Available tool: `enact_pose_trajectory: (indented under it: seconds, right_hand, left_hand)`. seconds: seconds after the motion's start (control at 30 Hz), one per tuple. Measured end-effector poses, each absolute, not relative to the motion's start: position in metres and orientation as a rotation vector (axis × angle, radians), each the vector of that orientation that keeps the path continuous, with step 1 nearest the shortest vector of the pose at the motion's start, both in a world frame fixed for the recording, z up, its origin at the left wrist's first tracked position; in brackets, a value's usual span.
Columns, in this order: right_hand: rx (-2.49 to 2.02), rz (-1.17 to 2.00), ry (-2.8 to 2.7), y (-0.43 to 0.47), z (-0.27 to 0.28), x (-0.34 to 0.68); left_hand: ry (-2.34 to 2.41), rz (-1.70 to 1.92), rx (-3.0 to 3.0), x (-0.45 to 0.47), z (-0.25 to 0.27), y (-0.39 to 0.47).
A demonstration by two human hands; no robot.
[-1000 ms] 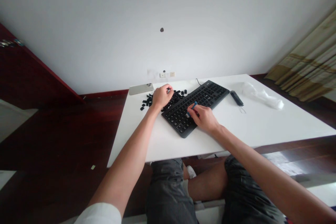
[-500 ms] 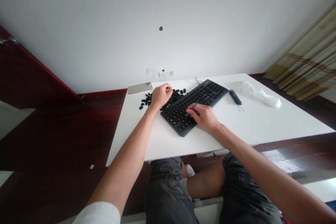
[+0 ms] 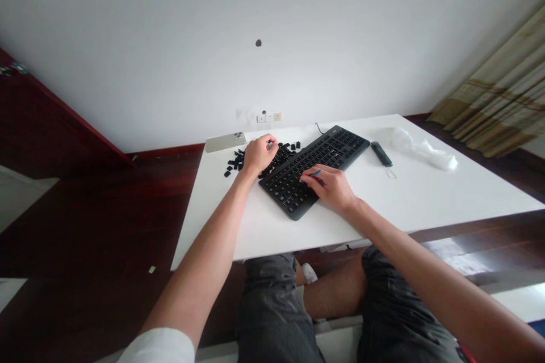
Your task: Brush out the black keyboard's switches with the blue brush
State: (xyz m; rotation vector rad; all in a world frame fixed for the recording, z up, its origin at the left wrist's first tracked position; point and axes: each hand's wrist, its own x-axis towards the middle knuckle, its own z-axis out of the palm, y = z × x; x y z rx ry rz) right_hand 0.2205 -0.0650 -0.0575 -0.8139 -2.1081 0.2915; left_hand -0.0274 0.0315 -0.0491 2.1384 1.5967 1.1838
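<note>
A black keyboard (image 3: pixel 293 190) lies slanted on the white table (image 3: pixel 255 232), with its keycaps off and square sockets bare over much of it. My right hand (image 3: pixel 330 184) rests over the keyboard's near half, closed round a thin blue stick-like tool (image 3: pixel 315 173) whose tip points down among the sockets; the kind of tip cannot be made out. Beyond the keyboard's left end, my left hand (image 3: pixel 259 153) is held curled above a pile of loose black keycaps (image 3: pixel 283 153). A small greyish bit shows at its fingertips, too small to name.
A phone (image 3: pixel 225 142) lies at the table's back left corner. Right of the keyboard are a dark slim object with a cord loop (image 3: pixel 381 154) and a crumpled clear plastic bag (image 3: pixel 426 150). The keyboard cable (image 3: pixel 318 128) runs toward the wall with sockets (image 3: pixel 269 117).
The blue tool now lies flatter in my right hand, its tip shifted slightly left. My left hand stays curled over the keycaps. The whole view has shifted a little.
</note>
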Motion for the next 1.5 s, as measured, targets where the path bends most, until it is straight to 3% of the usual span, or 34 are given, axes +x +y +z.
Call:
enact_pose_trajectory:
  seconds: [1.5]
  right_hand:
    - [-0.807,0.202,-2.179,-0.082,-0.059,0.218]
  left_hand:
    - [1.574,1.187,2.125,-0.026,-0.046,0.030]
